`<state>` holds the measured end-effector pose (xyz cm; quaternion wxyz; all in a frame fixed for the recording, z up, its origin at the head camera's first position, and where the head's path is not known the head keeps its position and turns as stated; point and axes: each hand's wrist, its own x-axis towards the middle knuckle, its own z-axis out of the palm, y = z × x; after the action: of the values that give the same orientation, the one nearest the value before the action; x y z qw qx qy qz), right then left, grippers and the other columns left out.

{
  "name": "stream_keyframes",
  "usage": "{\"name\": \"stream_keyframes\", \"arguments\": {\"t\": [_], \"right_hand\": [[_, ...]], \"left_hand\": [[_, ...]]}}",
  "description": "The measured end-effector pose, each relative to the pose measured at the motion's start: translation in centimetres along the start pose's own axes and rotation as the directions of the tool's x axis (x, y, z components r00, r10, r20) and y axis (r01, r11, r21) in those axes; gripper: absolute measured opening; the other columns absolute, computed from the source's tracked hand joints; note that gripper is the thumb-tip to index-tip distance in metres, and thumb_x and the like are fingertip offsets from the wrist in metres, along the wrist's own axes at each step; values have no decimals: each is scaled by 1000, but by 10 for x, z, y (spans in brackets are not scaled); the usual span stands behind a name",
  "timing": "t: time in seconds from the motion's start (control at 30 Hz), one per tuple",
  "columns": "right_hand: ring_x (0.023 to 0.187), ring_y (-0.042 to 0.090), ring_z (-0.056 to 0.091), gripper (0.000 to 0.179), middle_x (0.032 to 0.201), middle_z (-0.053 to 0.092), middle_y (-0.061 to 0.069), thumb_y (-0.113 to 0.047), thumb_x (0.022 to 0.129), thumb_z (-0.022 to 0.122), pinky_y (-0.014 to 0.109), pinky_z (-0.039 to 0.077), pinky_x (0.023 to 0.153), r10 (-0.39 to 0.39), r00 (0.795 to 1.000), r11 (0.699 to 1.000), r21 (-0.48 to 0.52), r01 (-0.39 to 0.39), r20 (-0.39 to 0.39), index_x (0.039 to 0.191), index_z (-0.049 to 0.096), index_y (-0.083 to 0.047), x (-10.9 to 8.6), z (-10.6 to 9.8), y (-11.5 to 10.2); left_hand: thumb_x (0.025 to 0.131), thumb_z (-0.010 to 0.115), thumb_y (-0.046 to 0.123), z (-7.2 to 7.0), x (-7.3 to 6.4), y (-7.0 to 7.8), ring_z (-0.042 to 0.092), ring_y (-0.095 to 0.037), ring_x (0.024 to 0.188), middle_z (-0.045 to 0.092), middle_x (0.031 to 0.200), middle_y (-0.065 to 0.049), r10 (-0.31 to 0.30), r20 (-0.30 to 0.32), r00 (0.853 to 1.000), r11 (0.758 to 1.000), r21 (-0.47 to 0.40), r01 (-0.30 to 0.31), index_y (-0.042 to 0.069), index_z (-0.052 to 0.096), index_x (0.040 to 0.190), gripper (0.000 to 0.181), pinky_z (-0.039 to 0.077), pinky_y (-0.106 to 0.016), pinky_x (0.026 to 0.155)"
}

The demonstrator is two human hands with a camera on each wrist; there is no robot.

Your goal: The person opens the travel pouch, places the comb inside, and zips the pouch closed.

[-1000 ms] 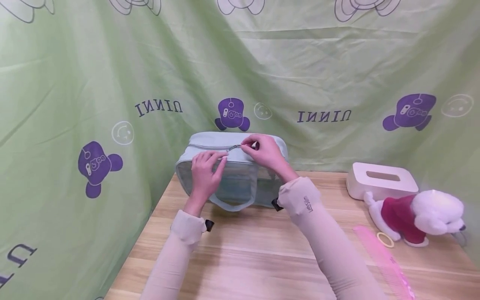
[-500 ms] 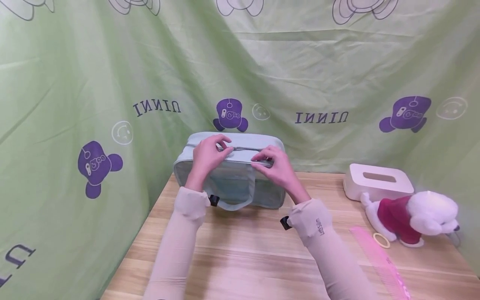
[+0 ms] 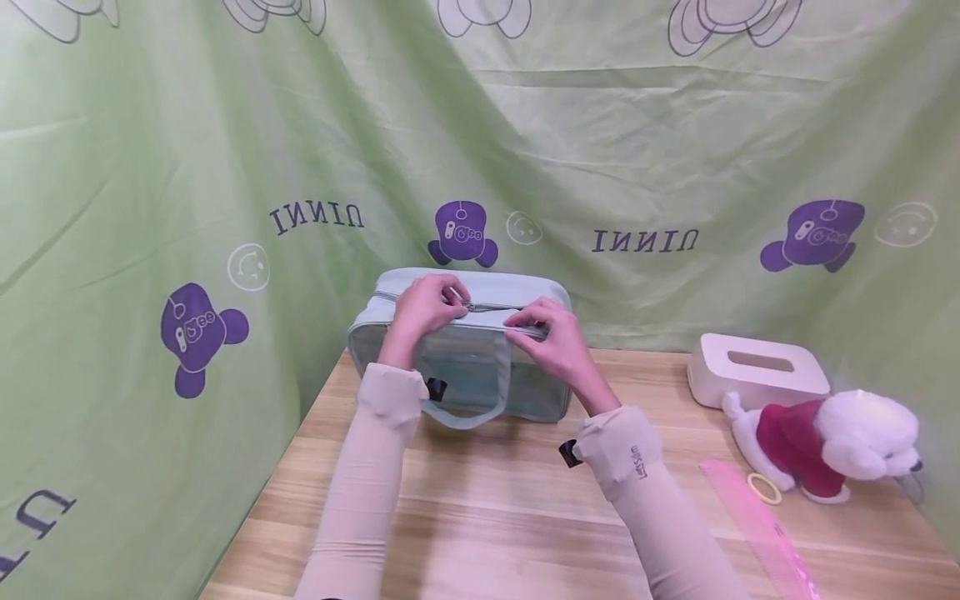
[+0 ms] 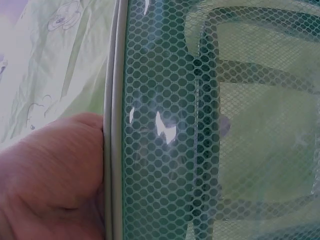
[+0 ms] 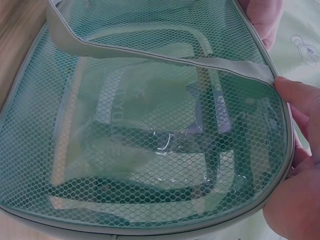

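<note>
A pale blue-green bag point(image 3: 472, 367) with clear mesh-patterned sides stands on the wooden table, its strap handle point(image 3: 468, 419) hanging down the front. Along its top runs a zipper point(image 3: 501, 307). My left hand point(image 3: 425, 307) pinches at the zipper pull near the middle of the top; the pull is mostly hidden by the fingertips. With thumb and fingers, my right hand point(image 3: 553, 337) pinches the bag's front top edge, right of the handle's upper end. In the right wrist view, the thumb presses the piped rim point(image 5: 286, 112) beside the strap.
On the right stand a white tissue box point(image 3: 759, 379) and a white plush dog point(image 3: 825, 442) in a red top. A pink comb point(image 3: 757, 525) and a small yellowish ring point(image 3: 764, 489) lie before them. A green printed curtain point(image 3: 637, 150) hangs behind the table.
The right hand has left the zipper and moved down to the front top edge. From that edge, the left hand has moved up to the zipper. The bag has stayed in place.
</note>
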<state>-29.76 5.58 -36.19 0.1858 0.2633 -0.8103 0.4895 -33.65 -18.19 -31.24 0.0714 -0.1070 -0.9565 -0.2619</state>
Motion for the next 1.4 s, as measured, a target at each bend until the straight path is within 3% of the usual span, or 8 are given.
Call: {"name": "stream_keyframes", "arguments": {"t": [0.33, 0.53, 0.7, 0.97, 1.17, 1.4], "right_hand": [[95, 23, 63, 14, 95, 73, 8, -10, 86, 84, 37, 50, 85, -10, 1000, 1000, -4, 10, -12, 100, 81, -8, -2, 3, 0], [94, 22, 63, 12, 95, 74, 9, -10, 87, 83, 31, 49, 86, -29, 999, 1000, -5, 28, -21, 99, 80, -7, -6, 3, 3], [95, 22, 63, 12, 97, 75, 10, -8, 87, 83, 27, 47, 87, -20, 999, 1000, 11, 21, -38, 98, 80, -6, -8, 1, 5], [95, 21, 63, 12, 98, 74, 10, -9, 88, 83, 27, 48, 86, 15, 1000, 1000, 16, -15, -26, 99, 80, -6, -6, -2, 4], [95, 21, 63, 13, 98, 74, 9, -10, 88, 83, 26, 49, 87, 12, 1000, 1000, 22, -12, -19, 99, 79, -6, -5, 0, 3], [96, 22, 64, 13, 98, 74, 9, -10, 87, 83, 26, 49, 87, 0, 1000, 999, 35, 1, -16, 99, 80, -6, -5, 3, 1]], "left_hand": [[95, 71, 8, 1, -1, -2, 67, -24, 88, 73, 92, -9, 120, 27, 992, 990, -81, -117, 9, 74, 100, 6, 51, -40, 87], [98, 68, 6, -3, -5, -8, 65, -24, 86, 72, 91, -10, 133, -23, 991, 990, -48, -133, 9, 74, 104, 9, 51, -41, 87], [97, 67, 2, -16, -9, -29, 68, -29, 90, 74, 96, -14, 100, -90, 991, 994, -26, -103, 7, 74, 105, 12, 54, -44, 89], [100, 61, 1, -41, -17, -70, 69, -36, 98, 73, 109, -22, -33, -167, 985, 999, -45, 26, 5, 72, 114, 18, 57, -49, 89], [101, 59, 0, -53, -23, -88, 68, -38, 97, 72, 110, -23, -81, -232, 969, 996, -55, 70, 5, 72, 114, 19, 57, -51, 88], [101, 58, 1, -57, -30, -100, 68, -38, 99, 72, 111, -24, -117, -246, 962, 992, -75, 101, 4, 72, 115, 20, 57, -49, 85]]}}
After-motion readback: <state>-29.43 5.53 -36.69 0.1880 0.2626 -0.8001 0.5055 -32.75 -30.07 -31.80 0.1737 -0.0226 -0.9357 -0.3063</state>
